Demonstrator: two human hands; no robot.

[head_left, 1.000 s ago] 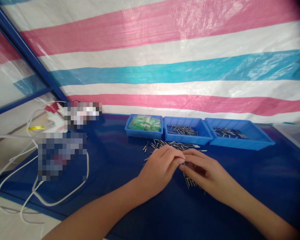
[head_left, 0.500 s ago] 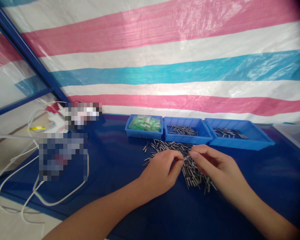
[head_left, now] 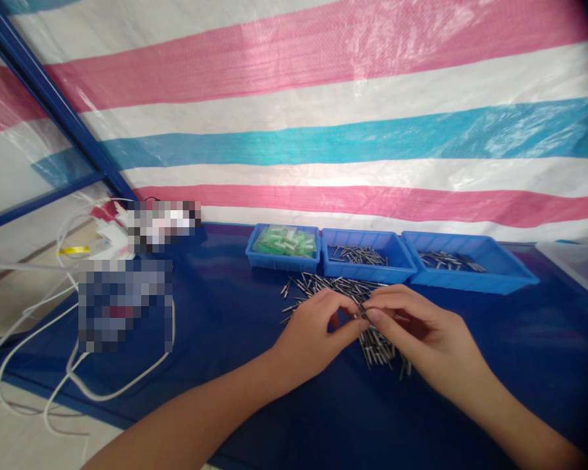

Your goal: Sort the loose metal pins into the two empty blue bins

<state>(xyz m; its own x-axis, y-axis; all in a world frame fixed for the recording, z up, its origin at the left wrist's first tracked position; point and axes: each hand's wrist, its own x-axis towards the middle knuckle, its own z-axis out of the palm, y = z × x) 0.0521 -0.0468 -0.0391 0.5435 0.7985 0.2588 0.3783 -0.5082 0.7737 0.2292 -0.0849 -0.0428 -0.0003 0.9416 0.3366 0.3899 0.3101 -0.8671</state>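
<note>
My left hand (head_left: pixel 311 336) and my right hand (head_left: pixel 424 326) meet fingertip to fingertip over a loose pile of thin metal rods (head_left: pixel 379 346) on the dark blue table. Between the pinched fingers of both hands is a thin metal rod (head_left: pixel 361 309), mostly covered by the fingertips. The rods in the pile are slim, grey and silver, with some thicker sections, and point in mixed directions. Part of the pile is hidden behind my hands.
Behind the pile stand three blue bins: one with bagged green pieces (head_left: pixel 284 241), a middle bin (head_left: pixel 330 266) and a right bin (head_left: pixel 502 277) with metal rods. A clear plastic container (head_left: pixel 573 267) sits far right. White cables (head_left: pixel 122 395) loop at left beside blurred items.
My right hand has shifted slightly left, and its thumb has come down and in toward the left fingertips. The gap between the two hands has narrowed.
</note>
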